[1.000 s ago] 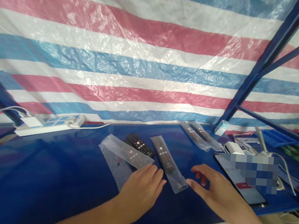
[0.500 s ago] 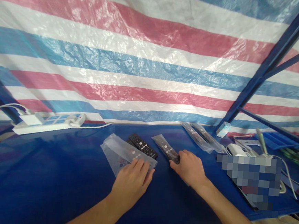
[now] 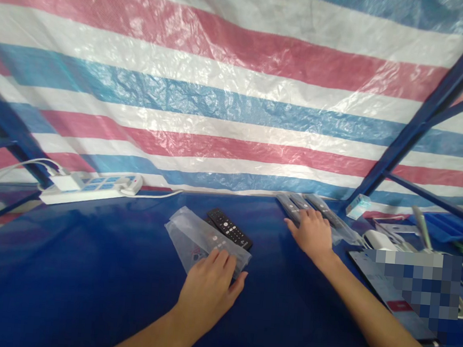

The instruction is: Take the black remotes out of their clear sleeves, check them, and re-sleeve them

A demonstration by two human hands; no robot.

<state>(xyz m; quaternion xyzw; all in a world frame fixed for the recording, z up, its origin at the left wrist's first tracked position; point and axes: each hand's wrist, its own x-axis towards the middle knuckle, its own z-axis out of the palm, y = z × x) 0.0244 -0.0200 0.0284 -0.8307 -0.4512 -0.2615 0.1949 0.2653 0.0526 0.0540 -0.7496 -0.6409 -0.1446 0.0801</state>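
My left hand [image 3: 210, 287] lies with its fingers apart on a clear plastic bag [image 3: 186, 234], whose right part covers a dark remote. Just behind the bag is a bare black remote [image 3: 231, 229], with another dark piece partly under it. At the back right, several bagged remotes lie side by side, the rightmost bagged remote [image 3: 327, 212] close to the blue post. My right hand [image 3: 313, 233] rests on the near end of the bagged remotes, its fingers spread and thumb out to the left.
A white power strip [image 3: 94, 188] with cables sits at the back left of the blue table [image 3: 87, 269]. To the right are a small box [image 3: 358, 206], a white adapter [image 3: 379, 241], a partly blurred flat device [image 3: 390, 293] and a blue tray [image 3: 447, 230].
My right hand has carried a bagged remote back and to the right, beside the other two. My left hand stays on its bag. The view has shifted slightly left.
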